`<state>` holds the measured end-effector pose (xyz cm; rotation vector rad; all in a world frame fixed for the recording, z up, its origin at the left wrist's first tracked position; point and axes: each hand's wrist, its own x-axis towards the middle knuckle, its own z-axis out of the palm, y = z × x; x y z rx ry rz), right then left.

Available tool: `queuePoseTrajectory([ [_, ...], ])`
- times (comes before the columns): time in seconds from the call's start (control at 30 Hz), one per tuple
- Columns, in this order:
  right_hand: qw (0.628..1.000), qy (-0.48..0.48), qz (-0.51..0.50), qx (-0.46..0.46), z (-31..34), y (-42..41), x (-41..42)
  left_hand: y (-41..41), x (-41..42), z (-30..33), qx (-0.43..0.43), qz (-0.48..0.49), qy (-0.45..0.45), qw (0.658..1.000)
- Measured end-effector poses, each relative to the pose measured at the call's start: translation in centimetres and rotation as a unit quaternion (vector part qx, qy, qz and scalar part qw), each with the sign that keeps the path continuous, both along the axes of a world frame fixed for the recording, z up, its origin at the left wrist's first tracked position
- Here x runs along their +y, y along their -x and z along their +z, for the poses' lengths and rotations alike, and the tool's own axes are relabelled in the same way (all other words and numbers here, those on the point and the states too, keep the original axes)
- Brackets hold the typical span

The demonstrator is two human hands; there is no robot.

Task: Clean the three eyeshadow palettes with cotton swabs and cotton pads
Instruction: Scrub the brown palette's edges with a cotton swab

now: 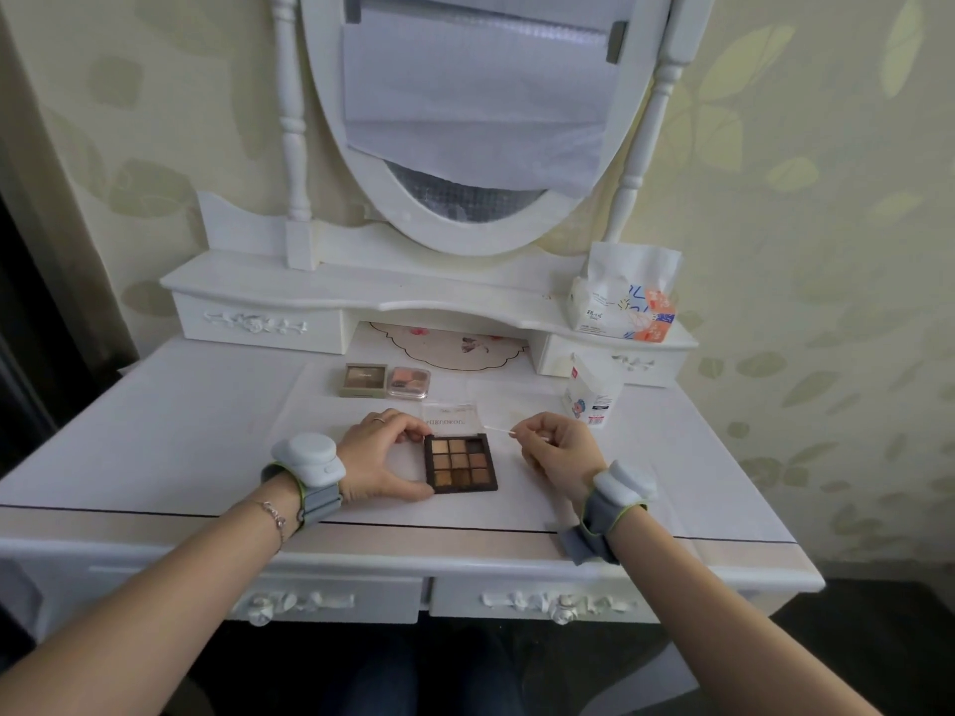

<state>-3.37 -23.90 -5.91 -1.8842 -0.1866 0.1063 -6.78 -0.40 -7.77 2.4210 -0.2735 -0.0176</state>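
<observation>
— At the front of the bench (181, 405), the open palette (461, 465) is lying flat, its clear lid (453, 417) folded back, dark pans facing up. Is anything gripping it?

— The left hand (385, 459) is bracing it: fingers curling onto the far left corner, thumb pressing the near left corner. The right side is sitting free, so a sideways push from the swab could be swinging that edge round.

— And the swab (500, 431)?

— The right hand (555, 449) is pinching its stem between thumb and fingertips, the cotton tip pointing left, hovering just beside the lid and not touching any pan. I'm judging the cleaning stroke as not yet begun on this one.

— So what's threatening to go wrong?

— Pressing hard with so thin a stick could be bending it, or gouging the pressed powder instead of clearing the ridges between pans. Dragging one tip across several shades could be smearing dark colour into the pale ones. Loose dust could also be falling onto the white cover.

— The others?

— Two smaller palettes (366, 380) and (409, 382) are waiting side by side farther back, well apart from the hands. A pad pack (589, 392) is standing to the right, a tissue pack (622, 307) on the shelf behind it; reaching there carelessly could be tipping the pads over.
</observation>
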Motion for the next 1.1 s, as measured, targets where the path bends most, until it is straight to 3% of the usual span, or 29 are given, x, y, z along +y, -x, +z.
queuePoseTrajectory([
  [0.2, 0.995, -0.052, -0.038, 0.08, 0.3, 0.2, 0.6, -0.1, 0.1, 0.0, 0.0, 0.009, -0.001, 1.0],
  [0.73, 0.991, -0.059, 0.017, 0.115, 0.7, -0.2, 1.7, -0.2, -0.3, 0.2, -0.04, 0.038, -0.044, 0.997],
  [0.9, 0.997, 0.041, 0.052, 0.029, 1.1, -0.4, 1.1, -0.4, 0.1, 0.8, -0.019, 0.031, -0.107, 0.994],
  [1.0, 0.99, 0.114, 0.078, -0.026, 1.0, -0.4, 0.8, -1.1, 0.1, 1.1, -0.002, -0.018, -0.131, 0.991],
  [1.1, 0.988, 0.125, 0.083, -0.039, 0.8, -0.6, 1.0, -2.1, -0.1, 1.4, 0.017, -0.067, -0.147, 0.987],
])
